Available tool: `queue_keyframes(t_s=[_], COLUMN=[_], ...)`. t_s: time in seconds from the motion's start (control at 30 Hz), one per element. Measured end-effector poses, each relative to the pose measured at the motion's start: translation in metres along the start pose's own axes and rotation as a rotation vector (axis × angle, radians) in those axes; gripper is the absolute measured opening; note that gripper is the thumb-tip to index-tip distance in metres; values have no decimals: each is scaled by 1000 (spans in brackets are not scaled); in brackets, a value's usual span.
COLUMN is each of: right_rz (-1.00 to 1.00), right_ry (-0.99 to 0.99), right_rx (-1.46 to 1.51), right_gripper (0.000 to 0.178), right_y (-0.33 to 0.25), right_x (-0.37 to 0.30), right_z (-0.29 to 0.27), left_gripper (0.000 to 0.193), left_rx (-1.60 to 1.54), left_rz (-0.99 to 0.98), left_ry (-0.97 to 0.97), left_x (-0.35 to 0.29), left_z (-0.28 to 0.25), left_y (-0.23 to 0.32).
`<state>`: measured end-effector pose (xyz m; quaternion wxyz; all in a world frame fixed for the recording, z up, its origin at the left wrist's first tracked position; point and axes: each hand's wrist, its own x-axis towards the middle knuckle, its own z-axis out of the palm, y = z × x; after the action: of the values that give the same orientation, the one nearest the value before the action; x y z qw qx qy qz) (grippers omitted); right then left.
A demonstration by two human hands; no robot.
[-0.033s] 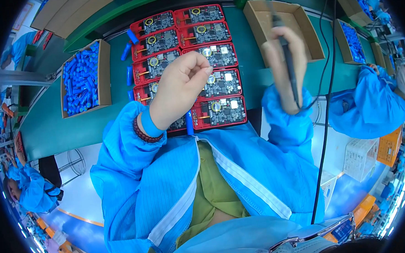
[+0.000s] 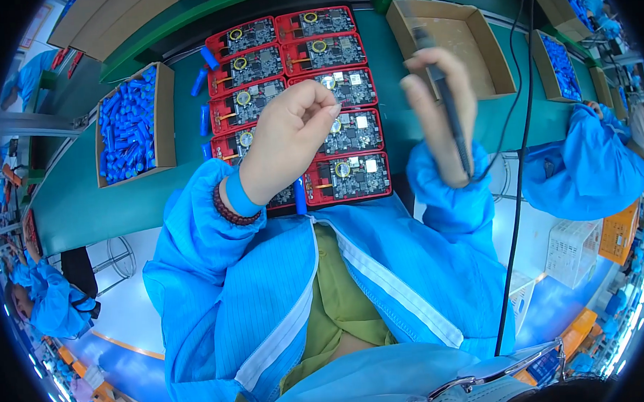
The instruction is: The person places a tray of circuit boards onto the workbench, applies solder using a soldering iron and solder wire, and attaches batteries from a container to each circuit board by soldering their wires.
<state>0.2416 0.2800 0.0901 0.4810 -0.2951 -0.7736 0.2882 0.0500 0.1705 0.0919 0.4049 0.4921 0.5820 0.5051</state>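
My left hand hovers over the middle of two columns of red cases, thumb and fingertips pinched together. What the pinch holds, if anything, is too small to make out. Each red case carries a dark circuit board with a round coin-shaped part ringed in yellow. To the right of the cases, my right hand grips a black corded soldering iron, its tip pointing away from me and blurred. A blue cylindrical battery lies below my left hand, between the nearest cases. Several more blue batteries line the left column.
A cardboard box full of blue batteries stands at the left on the green table. A shallow cardboard box sits behind my right hand. The iron's black cord hangs at the right. Other people in blue work at both sides.
My right hand and the soldering iron have shifted slightly left and a little toward me, the fingers spreading more. My left hand stays pinched in nearly the same place.
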Motion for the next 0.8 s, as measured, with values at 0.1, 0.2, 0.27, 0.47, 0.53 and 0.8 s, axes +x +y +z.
queue_keyframes(t_s=[0.1,0.2,0.27,0.47,0.53,0.8], right_rz=[-28,-55,-94,-295,-317,-143], right_ry=[-154,-128,-143,-151,-152,146], right_rx=[213,237,229,78,64,-450], right_gripper=[36,34,34,33,32,27], right_y=[-17,-19,-17,-14,-9,45], right_x=[-12,-13,-12,-8,-7,19], right_z=[25,37,35,33,33,-37], left_gripper=[2,8,8,4,4,7], left_rx=[77,68,142,387,410,475], left_rz=[76,72,134,276,266,26], left_ry=[-31,-4,-15,-29,-22,220], left_x=[3,5,5,6,6,7], left_z=[7,9,7,3,-1,-54], left_y=[1,2,0,8,5,-12])
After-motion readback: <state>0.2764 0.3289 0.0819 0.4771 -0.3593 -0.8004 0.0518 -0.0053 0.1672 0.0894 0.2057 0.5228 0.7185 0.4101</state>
